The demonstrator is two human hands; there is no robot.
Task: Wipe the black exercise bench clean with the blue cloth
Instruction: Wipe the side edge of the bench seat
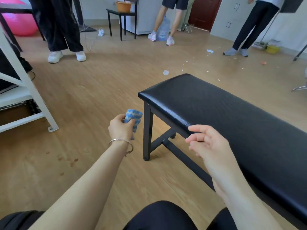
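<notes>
1. The glossy black padded exercise bench (224, 113) runs lengthwise toward the near right.
2. The left hand (120, 127), grip clamped on the crumpled blue-and-white cloth (133, 116), hangs just left of its end.
3. The right hand (209, 143), grip apart and empty, is nearer, at its front edge.

Right of centre, I see the bench (224, 113), black with pebbled grain; centre, the cloth (132, 115), blue-and-white checked; upper left, a pink ball (25, 25); floor (91, 88), tan wood-grain.
</notes>
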